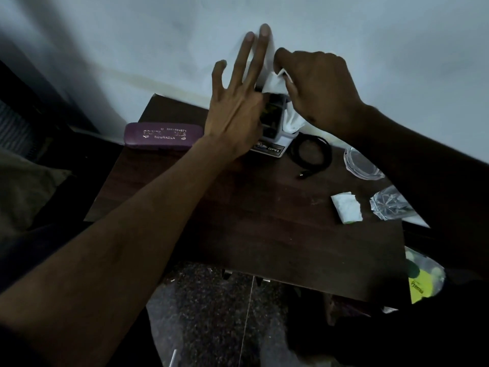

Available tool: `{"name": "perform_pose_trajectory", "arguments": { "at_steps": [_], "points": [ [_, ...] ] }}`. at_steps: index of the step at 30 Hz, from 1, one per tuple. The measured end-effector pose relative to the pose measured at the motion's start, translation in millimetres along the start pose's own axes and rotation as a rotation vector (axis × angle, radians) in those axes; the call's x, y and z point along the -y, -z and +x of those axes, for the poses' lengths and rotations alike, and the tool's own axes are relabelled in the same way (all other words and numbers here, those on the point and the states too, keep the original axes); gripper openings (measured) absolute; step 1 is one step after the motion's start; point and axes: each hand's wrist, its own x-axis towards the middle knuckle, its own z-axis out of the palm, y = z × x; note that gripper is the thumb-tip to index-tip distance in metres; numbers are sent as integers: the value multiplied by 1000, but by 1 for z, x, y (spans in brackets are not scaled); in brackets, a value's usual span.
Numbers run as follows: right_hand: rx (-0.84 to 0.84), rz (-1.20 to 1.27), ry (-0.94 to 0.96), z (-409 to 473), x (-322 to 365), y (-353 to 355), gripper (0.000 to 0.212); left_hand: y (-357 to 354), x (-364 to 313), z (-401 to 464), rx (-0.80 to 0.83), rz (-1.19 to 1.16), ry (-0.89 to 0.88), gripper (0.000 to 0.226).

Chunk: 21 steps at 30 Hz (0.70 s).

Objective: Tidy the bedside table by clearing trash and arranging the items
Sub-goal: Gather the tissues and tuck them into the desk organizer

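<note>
A dark wooden bedside table [238, 221] stands against a pale wall. At its back edge sits a white desk organiser [275, 133] with dark compartments and a printed label. My left hand [238, 109] rests against the organiser's left side, thumb on it, fingers spread upward. My right hand [317, 88] is pinched on a white tissue [275, 82] above the organiser; more white tissue [292, 123] bulges from its right compartment. A folded white tissue [346, 207] lies on the table's right part.
A purple spectacle case [161, 136] lies at the back left. A coiled black cable [312, 153] sits right of the organiser. Clear crinkled plastic [389, 205] and a clear glass dish [360, 165] lie at the right edge. A bag with yellow packaging [423, 276] hangs below. Speckled floor shows in front.
</note>
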Motion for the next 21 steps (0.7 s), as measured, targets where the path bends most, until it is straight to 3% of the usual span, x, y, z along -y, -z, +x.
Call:
{"name": "perform_pose_trajectory", "arguments": {
  "at_steps": [4,10,18,21],
  "points": [
    [60,-84,-1,-1,-1,-5,38,6,5,0,-16,-61,13,18],
    [60,-145,3,0,4,-5,40,6,5,2,-132,-149,38,40],
    [-16,-153,2,-2,0,-2,35,-2,5,0,-248,-272,94,27],
    [7,-109,34,-2,1,-4,37,-3,4,-1,-239,-277,65,43]
  ]
}}
